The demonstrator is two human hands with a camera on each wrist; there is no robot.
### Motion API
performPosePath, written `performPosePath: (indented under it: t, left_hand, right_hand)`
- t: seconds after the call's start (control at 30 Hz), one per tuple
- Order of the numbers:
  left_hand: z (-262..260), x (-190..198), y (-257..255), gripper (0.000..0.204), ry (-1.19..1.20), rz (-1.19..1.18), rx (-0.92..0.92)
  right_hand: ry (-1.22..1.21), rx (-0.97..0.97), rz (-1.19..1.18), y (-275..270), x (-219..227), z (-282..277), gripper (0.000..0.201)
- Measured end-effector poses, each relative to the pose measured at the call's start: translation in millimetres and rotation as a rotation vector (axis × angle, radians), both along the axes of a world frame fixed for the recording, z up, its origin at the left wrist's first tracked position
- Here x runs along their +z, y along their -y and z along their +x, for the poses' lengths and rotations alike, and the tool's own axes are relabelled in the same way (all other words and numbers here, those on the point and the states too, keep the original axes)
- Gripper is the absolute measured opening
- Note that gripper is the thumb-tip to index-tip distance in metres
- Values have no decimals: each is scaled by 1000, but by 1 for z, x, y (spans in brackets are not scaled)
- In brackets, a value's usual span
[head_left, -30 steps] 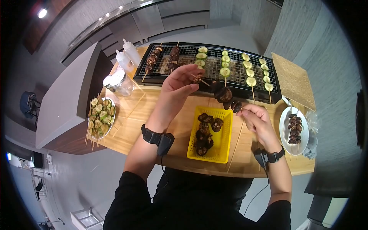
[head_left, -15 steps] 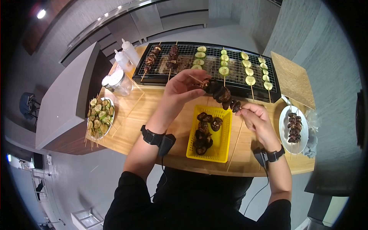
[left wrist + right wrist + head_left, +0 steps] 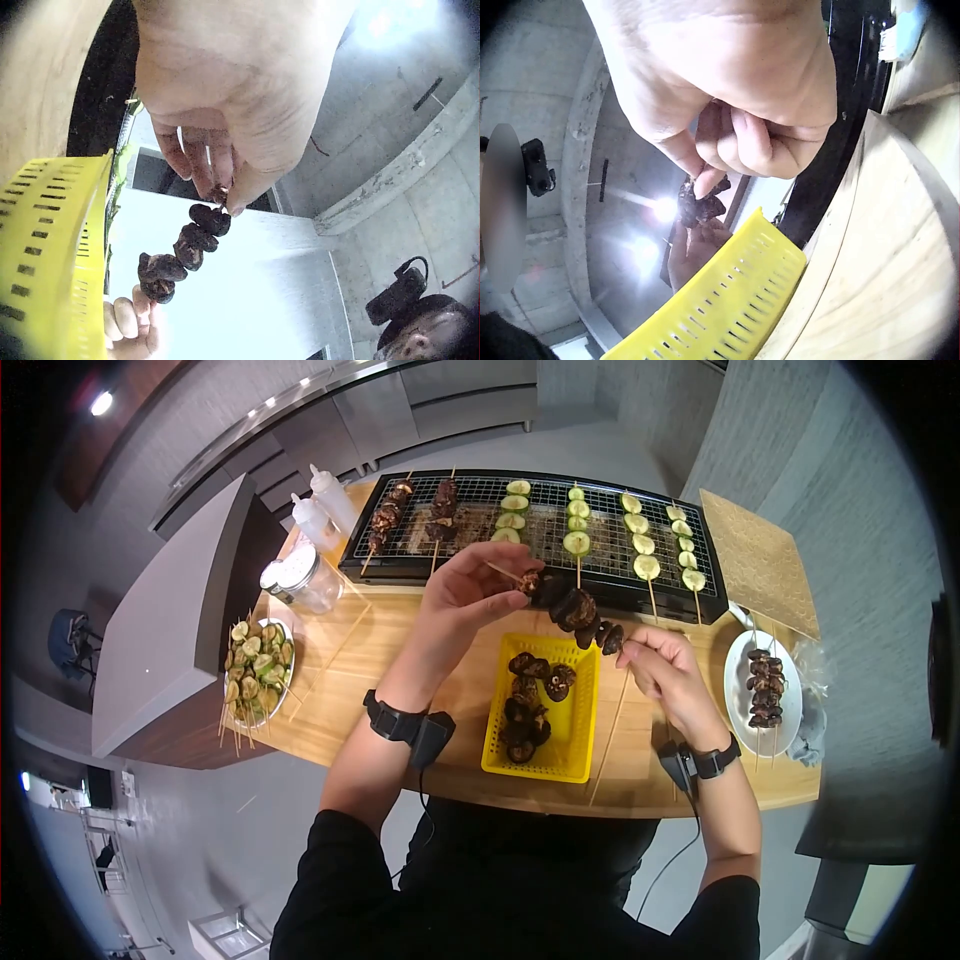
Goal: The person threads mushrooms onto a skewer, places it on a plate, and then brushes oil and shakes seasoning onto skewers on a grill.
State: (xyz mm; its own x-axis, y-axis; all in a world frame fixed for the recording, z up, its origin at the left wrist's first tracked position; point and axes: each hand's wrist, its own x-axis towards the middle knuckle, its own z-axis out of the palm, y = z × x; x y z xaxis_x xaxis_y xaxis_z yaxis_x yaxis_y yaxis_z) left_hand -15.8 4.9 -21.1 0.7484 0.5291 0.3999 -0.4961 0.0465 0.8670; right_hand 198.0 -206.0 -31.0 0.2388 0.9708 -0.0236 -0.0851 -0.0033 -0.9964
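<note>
Over the table, in the head view, both hands hold one skewer of dark brown mushrooms (image 3: 575, 610) that slants down to the right. My left hand (image 3: 462, 588) pinches the small top mushroom (image 3: 530, 582) between thumb and fingers, and the stick's tip pokes out past it. At the lower end, my right hand (image 3: 668, 675) grips the stick just below the last mushroom. The left wrist view shows the threaded mushrooms (image 3: 191, 244) in a row between the two hands. Below them stands a yellow basket (image 3: 575, 740) with loose mushrooms (image 3: 522, 715) inside.
Behind the hands is a grill (image 3: 480, 560) bearing dark skewers and green-slice skewers. Plates of skewers stand left (image 3: 288, 660) and right (image 3: 738, 705). A glass jar (image 3: 318, 585) and squeeze bottles (image 3: 330, 495) are back left; a gold board (image 3: 760, 560) leans right.
My left hand has moved right and slightly down, sliding the small mushroom along the stick up to the others. My right hand keeps its grip, and the view has shifted slightly.
</note>
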Motion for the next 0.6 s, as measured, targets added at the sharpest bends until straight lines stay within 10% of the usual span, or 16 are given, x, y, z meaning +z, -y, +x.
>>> performPosePath:
  t: [0.6]
  left_hand:
    - [2,-7,1,18,-22,-101,21]
  right_hand:
    - [20,-8,12,0,0,-3,20]
